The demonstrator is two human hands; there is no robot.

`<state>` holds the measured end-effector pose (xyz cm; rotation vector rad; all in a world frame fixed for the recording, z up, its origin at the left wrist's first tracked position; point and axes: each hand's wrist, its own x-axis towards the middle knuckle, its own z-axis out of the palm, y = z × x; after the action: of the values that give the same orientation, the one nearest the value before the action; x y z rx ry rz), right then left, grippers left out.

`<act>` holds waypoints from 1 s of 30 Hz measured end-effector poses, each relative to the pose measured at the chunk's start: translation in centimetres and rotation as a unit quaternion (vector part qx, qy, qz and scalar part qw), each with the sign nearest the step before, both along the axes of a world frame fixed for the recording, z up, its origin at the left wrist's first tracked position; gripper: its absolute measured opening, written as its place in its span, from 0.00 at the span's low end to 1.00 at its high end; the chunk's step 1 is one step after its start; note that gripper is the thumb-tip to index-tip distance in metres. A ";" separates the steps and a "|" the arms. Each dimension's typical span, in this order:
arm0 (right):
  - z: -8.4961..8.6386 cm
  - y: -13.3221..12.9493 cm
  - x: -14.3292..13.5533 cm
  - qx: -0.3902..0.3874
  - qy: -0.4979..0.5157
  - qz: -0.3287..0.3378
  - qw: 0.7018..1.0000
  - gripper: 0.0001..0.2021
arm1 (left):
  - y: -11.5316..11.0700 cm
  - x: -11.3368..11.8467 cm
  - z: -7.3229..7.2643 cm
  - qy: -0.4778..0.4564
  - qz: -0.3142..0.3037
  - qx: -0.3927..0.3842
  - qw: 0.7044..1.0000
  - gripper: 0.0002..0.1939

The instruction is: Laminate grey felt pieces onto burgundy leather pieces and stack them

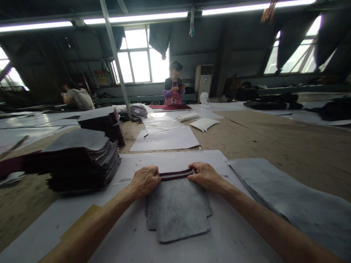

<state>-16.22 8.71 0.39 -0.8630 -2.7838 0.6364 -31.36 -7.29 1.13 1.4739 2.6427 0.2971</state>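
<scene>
A grey fabric piece (pixel 179 212) with notched lower corners lies on the white sheet (pixel 233 233) in front of me. Its far edge is folded up and shows two dark maroon strips (pixel 175 177). At the left end of that edge my left hand (pixel 146 179) is closed, its fingertips pinching the fabric. My right hand (pixel 204 175) pinches the right end between thumb and fingers. The edge is stretched between both hands, and the rest of the piece lies toward me. Whether it is one layer or more I cannot tell.
To the left stand a tall stack of cut grey and maroon fabric (pixel 79 157) and another stack (pixel 101 124) behind it. A pile of larger grey sheets (pixel 296 193) lies right. White papers (pixel 167 138) lie ahead. A person in a pink apron (pixel 173 93) stands beyond the table.
</scene>
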 end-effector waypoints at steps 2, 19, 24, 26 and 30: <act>-0.1 0.3 -0.1 0.006 -0.007 0.007 1.000 0.13 | 0.0 -0.1 -0.1 -0.001 -0.005 0.007 1.000 0.11; 2.6 -0.8 1.3 0.038 0.066 0.048 0.996 0.06 | -1.7 1.6 1.2 -0.026 -0.025 0.216 0.976 0.07; 1.2 -0.7 -0.2 0.033 0.019 -0.011 0.999 0.11 | -0.2 0.4 -0.6 -0.010 0.035 0.174 0.984 0.07; 0.6 -0.9 -0.7 0.037 0.005 -0.022 0.999 0.11 | 0.1 0.0 -1.4 0.003 0.043 0.156 0.987 0.07; 0.1 -0.7 -0.9 0.026 -0.009 -0.016 0.999 0.11 | 0.1 -0.3 -2.3 0.024 0.025 0.138 0.990 0.07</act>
<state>-17.16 8.00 0.49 -0.9053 -2.7839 0.5505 -31.67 -7.24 -1.17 1.5051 2.7696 0.6638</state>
